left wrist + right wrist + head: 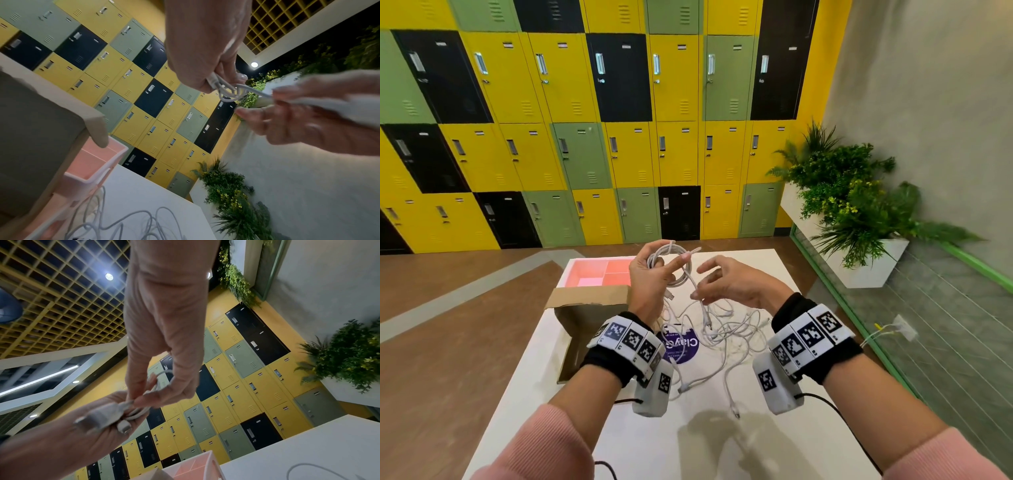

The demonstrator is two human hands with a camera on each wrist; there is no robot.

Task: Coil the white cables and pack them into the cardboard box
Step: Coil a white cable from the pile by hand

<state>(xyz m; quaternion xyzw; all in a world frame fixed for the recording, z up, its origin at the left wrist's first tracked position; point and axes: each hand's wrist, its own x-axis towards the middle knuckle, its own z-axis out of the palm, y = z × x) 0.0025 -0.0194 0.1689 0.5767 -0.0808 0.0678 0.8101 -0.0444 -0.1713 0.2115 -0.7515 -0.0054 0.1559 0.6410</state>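
My left hand point(659, 270) is raised above the table and grips a small coil of white cable point(671, 255); the left wrist view shows the loops point(225, 88) bunched between thumb and fingers. My right hand point(705, 286) pinches the loose strand point(693, 274) that runs down from the coil, and the same pinch point(139, 400) shows in the right wrist view. A tangled pile of white cables point(726, 334) lies on the white table point(756, 267) under my hands. The open cardboard box point(585, 315) stands at the table's left edge, its inside mostly hidden.
A pink divided tray point(599, 270) sits behind the box. A purple round sticker point(681, 344) lies under the cable pile. Coloured lockers point(619, 137) fill the wall ahead, and a white planter with green plants point(859, 212) stands to the right.
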